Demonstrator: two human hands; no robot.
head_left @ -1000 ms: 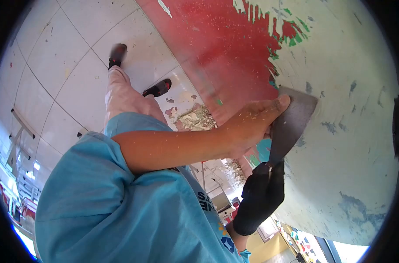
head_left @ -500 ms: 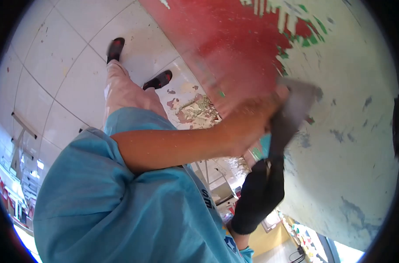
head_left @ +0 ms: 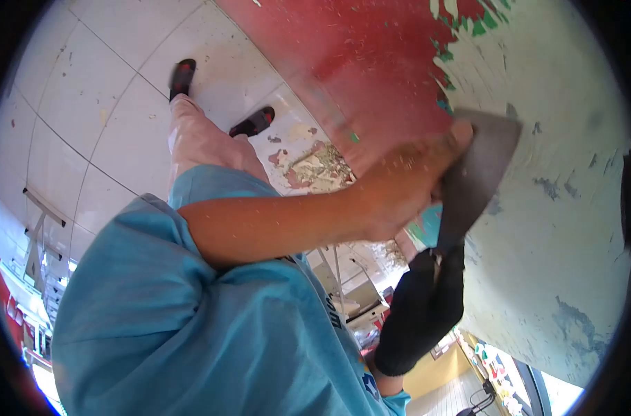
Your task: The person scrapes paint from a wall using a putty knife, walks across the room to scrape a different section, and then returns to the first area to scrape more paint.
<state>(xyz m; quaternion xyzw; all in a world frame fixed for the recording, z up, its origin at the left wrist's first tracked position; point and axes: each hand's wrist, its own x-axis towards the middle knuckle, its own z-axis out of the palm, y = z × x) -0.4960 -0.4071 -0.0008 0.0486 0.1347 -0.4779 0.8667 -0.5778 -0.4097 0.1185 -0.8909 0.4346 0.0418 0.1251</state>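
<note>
A wide-bladed metal scraper [head_left: 483, 163] lies against the painted wall [head_left: 558, 229], its blade near the border between red paint and a pale greenish surface. My right hand [head_left: 426, 308], in a black glove, is wrapped around the handle end, which the glove mostly hides. My bare left hand [head_left: 416, 177] is closed on the blade's near edge, thumb on its face; the other fingers are partly hidden. Light flecks dot my left forearm.
Flaked paint debris [head_left: 322, 168] lies on the white tiled floor [head_left: 100, 104] at the wall's foot. Red paint [head_left: 357, 62] covers the wall's lower part, with ragged green and white edges. Metal-legged furniture [head_left: 45, 222] stands at the left.
Both hands and the scraper sit slightly farther right in the view. The blade, blurred before, is now sharper. The wall patches have shifted up and right as the camera moved.
</note>
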